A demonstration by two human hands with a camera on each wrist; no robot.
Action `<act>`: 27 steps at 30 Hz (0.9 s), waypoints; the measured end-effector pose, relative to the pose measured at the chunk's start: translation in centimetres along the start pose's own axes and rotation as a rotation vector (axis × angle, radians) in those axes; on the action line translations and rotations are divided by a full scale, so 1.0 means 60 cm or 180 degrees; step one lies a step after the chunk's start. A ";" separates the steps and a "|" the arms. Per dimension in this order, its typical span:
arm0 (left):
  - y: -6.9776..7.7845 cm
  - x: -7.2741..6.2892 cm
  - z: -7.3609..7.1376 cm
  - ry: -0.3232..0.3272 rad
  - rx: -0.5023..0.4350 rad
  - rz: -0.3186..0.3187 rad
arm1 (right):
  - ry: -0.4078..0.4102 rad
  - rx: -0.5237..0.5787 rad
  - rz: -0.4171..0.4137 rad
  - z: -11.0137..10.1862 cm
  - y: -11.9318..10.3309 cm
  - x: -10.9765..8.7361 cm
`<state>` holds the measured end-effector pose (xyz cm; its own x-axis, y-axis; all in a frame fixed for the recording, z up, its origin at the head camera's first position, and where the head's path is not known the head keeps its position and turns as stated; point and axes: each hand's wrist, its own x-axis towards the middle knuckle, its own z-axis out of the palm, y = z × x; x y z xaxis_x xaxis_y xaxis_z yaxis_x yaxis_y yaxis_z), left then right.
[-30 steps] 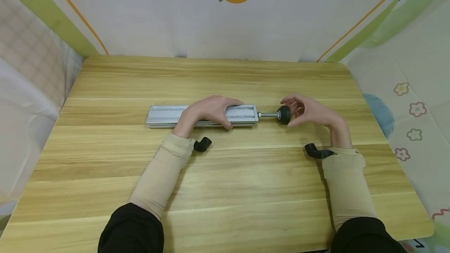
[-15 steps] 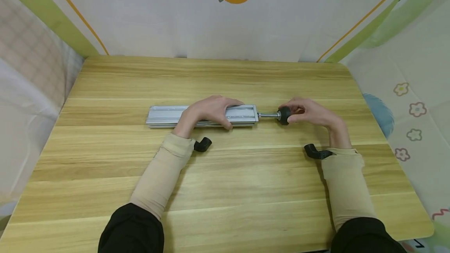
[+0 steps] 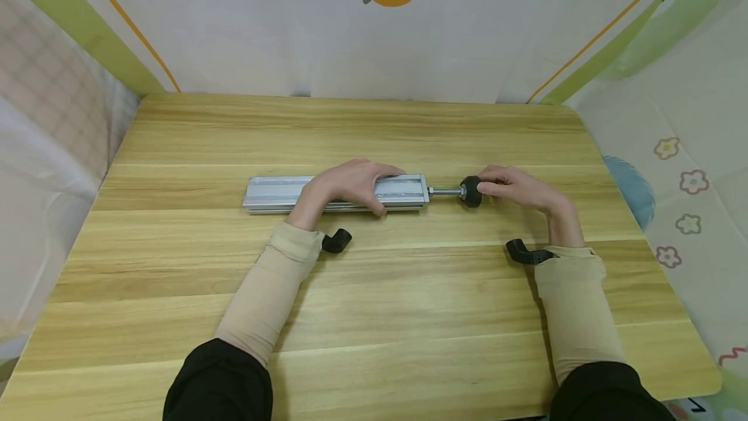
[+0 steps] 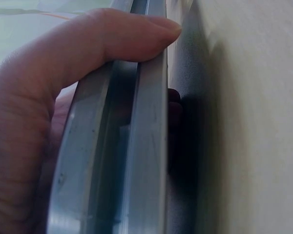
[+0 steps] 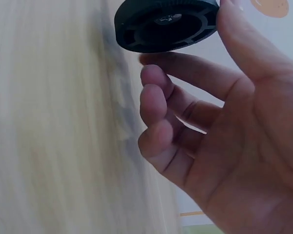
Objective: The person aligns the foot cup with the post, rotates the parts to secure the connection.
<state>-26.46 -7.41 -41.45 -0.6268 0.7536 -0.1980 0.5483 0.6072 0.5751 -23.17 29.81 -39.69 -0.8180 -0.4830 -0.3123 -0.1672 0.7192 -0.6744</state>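
On the table lies a silver aluminium profile (image 3: 409,188) with grooves along its length. My left hand (image 3: 353,184) grips it from above, its thumb (image 4: 141,39) laid across the grooved side in the left wrist view. A threaded rod (image 3: 445,191) sticks out of the profile's right end and carries a black round levelling foot (image 3: 471,191). My right hand (image 3: 520,187) pinches the foot's rim between thumb and index finger. In the right wrist view the foot's hollow underside (image 5: 168,24) shows, and the other fingers (image 5: 154,102) curl loosely below it, apart from it.
The wooden table (image 3: 374,317) has rounded corners. A white curtain (image 3: 234,31) with a printed orange stands behind it, and patterned sheets hang at both sides. Black wrist mounts (image 3: 337,240) jut from both sleeves.
My right fingers have closed on the levelling foot, and the thumb has rolled upward along its rim. The left hand and the profile have stayed still.
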 end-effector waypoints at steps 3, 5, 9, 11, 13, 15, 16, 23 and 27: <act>-0.001 0.001 0.001 -0.0006 -0.0006 -0.0003 | 0.0086 0.0098 0.0008 0.001 -0.004 0.000; 0.000 0.001 0.001 -0.0004 -0.0007 -0.0006 | 0.0139 0.0227 0.0005 0.003 -0.007 0.003; 0.001 0.001 0.001 -0.0011 -0.0004 -0.0019 | 0.0137 0.0446 -0.0045 0.009 -0.010 0.014; 0.000 0.001 0.001 -0.0009 -0.0002 -0.0029 | 0.0131 0.0478 -0.0072 0.012 -0.011 0.017; 0.000 0.001 0.001 -0.0007 -0.0001 -0.0036 | 0.0147 0.0479 -0.0108 0.014 -0.012 0.019; -0.001 0.001 0.001 -0.0005 -0.0006 -0.0033 | 0.0193 0.0432 -0.0152 0.015 -0.012 0.020; -0.001 0.001 0.001 -0.0006 -0.0007 -0.0032 | 0.0226 0.0397 -0.0153 0.015 -0.011 0.020; 0.000 0.000 0.001 -0.0003 -0.0033 -0.0021 | 0.0366 0.0280 0.0110 0.008 -0.009 0.011; 0.001 0.000 0.000 -0.0010 -0.0056 -0.0022 | 0.0226 0.0227 0.0135 0.004 -0.006 0.006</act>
<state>-26.45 -7.40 -41.41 -0.6287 0.7503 -0.2045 0.5343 0.6078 0.5875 -23.26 29.28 -39.71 -0.8609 -0.4144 -0.2951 -0.0940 0.6997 -0.7083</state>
